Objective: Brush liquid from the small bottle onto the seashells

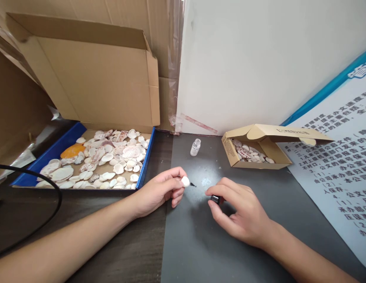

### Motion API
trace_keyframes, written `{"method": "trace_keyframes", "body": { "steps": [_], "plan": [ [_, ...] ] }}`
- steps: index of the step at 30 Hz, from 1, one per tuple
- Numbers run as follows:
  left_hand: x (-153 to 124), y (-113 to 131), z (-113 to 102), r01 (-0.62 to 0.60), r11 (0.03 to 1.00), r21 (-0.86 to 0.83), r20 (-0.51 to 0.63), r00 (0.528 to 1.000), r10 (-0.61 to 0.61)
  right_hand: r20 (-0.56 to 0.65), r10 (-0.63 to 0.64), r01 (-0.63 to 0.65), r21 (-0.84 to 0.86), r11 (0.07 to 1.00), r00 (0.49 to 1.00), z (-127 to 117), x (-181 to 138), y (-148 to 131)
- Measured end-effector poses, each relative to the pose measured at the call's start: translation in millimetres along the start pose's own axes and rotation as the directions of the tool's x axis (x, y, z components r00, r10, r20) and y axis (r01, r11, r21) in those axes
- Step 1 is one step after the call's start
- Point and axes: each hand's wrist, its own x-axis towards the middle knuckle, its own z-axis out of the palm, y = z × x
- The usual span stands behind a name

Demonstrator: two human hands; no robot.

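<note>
Left hand (163, 192), pinched closed, holds a small, rounded white shell (185, 181) at its fingertips over the dark grey mat (189, 251). A small, black, pointed piece (193, 184) shows just beside the shell; contact between them cannot be told. Right hand (240, 208), narrowly curled, holds a short, black, cylindrical cap (215, 199) between thumb and fingers. Beyond the hands stands a small, clear, open-necked bottle (195, 148), between a blue-walled cardboard box (146, 157) of assorted shells (131, 151) and a smaller tan cardboard box (230, 152), also containing shells.

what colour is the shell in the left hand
The shell in the left hand is white, best seen in the head view.
</note>
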Motion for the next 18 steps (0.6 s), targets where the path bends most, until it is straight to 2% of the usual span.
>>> {"method": "trace_keyframes", "body": {
  "steps": [4,8,13,18],
  "plan": [
    [-0.2,0.2,0.1,-0.008,1.0,-0.004,0.008,1.0,0.008,-0.014,-0.056,0.056,0.026,0.998,0.998,0.7,-0.1,0.3],
    [-0.1,0.2,-0.2,-0.003,1.0,0.004,0.003,1.0,0.003,-0.027,-0.002,0.001,-0.015,1.0,1.0,1.4,0.0,0.9],
    [0.4,0.0,-1.0,-0.01,1.0,-0.01,0.016,1.0,0.01,-0.006,-0.049,0.049,0.007,0.999,0.999,0.9,-1.0,0.6],
    [0.1,-0.1,-0.1,-0.009,1.0,-0.001,0.006,1.0,0.009,-0.011,-0.005,0.005,-0.004,1.0,1.0,0.5,-0.5,0.7]
  ]
}}
